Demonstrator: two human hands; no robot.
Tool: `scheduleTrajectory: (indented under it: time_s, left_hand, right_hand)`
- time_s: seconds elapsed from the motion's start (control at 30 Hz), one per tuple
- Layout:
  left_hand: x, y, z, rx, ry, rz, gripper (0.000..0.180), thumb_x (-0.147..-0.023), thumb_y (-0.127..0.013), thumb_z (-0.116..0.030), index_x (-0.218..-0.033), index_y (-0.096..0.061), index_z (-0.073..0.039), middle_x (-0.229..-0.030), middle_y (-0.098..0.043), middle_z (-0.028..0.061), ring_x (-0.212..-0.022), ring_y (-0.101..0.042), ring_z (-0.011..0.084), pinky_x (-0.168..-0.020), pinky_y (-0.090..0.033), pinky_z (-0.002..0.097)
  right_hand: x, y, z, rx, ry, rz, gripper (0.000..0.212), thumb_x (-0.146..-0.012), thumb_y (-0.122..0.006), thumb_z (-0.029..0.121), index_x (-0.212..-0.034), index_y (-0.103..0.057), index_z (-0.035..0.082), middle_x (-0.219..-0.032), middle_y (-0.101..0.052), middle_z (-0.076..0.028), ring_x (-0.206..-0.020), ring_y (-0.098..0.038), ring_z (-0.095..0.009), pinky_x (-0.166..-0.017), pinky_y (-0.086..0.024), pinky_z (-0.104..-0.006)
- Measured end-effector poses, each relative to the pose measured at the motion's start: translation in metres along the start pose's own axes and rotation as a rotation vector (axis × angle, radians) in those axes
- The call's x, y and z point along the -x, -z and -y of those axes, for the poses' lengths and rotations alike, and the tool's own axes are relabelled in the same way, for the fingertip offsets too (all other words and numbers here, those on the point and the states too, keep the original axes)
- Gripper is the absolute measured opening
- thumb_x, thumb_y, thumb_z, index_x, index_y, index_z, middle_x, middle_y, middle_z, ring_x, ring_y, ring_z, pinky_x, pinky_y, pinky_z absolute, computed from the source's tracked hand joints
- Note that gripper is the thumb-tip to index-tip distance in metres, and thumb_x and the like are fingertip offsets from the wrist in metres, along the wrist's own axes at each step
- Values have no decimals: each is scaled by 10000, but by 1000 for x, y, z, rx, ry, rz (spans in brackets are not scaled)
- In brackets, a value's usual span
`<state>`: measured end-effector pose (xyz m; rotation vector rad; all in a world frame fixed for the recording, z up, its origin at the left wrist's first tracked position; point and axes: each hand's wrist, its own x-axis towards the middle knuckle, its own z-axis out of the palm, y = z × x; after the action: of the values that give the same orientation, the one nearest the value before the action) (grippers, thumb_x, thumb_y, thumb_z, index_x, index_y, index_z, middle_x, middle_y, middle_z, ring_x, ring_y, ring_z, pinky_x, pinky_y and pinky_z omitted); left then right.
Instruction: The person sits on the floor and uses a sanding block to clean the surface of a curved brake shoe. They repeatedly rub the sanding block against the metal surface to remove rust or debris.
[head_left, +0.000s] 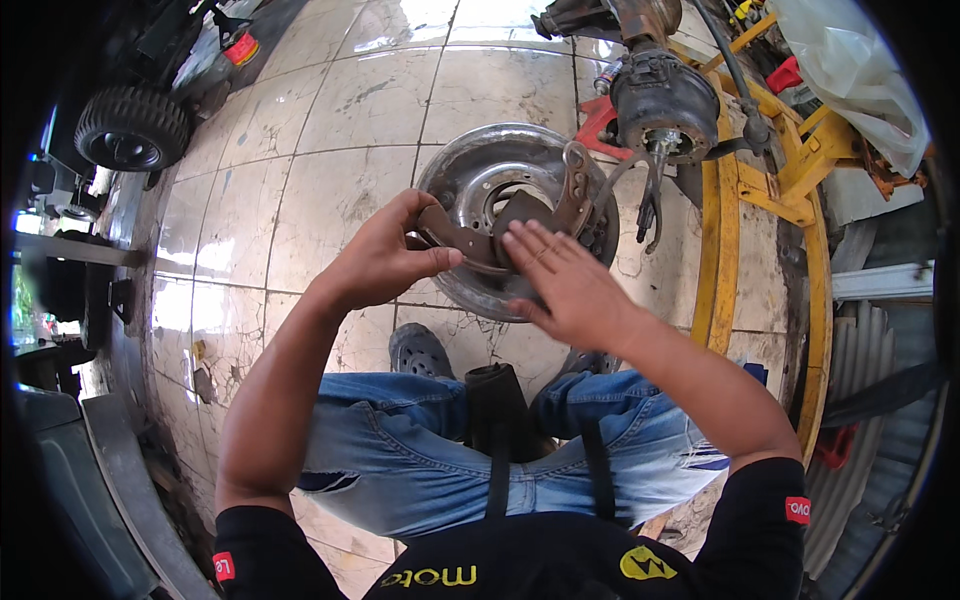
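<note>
My left hand (pixel 385 250) grips a curved brown brake shoe (pixel 478 248) by its left end, thumb along the near side. My right hand (pixel 570 285) presses its fingers on a dark flat piece (pixel 516 212) that looks like sandpaper, at the shoe's right part. The fingers lie close together with the thumb apart, and the palm side is hidden. Both hands are over a round metal wheel rim (pixel 500 140) lying on the floor. A second curved shoe-like metal part (pixel 575 185) with holes leans on the rim's right side, just past my right hand.
At the upper right a greasy axle hub (pixel 668 100) stands by a red stand (pixel 600 125). A yellow metal frame (pixel 715 260) runs along the right, with clear plastic sheeting (pixel 850 70) above. A vehicle's tyre (pixel 130 128) is at the upper left. My shoes (pixel 420 350) rest on the tiles nearby.
</note>
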<state>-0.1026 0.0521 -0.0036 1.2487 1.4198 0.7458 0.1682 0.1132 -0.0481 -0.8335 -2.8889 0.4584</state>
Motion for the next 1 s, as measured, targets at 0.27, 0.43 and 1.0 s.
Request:
scheduleTrajectory:
  time_s: [0.27,0.43,1.0]
  left_hand:
    - [3,-12,-16,322,32,-59,491,-876,-758,-102,-1243,-451,8,-1092,-585,121,-952,-674,202,-781,-604,334]
    - [14,-29,-24,99,-105,-152,500,-870,-754,-79,-1247,-439,17,-1079,-574,116,-913,-662,187,-810,-584,319]
    - [24,-9,-20,70,38,-202,551,-931,-719,-175,-1327,-403,42,-1100,-595,178,-940,-682,232,-841,-564,346]
  right_hand:
    - [-11,21,-36,58,114,22,594,-871,-504,-17,-1459,-434,26,-1513,-451,-166,-1418,-411,-311,-1143,-384,-408]
    - [-6,31,-35,41,82,-23,528,-869,-511,-16,-1395,-497,10,-1450,-521,-169,-1360,-480,-317,-1105,-423,-398]
    - [-15,1,-33,140,129,-65,581,-880,-516,11,-1454,-449,68,-1533,-416,-154,-1455,-340,-307,-1141,-354,-442]
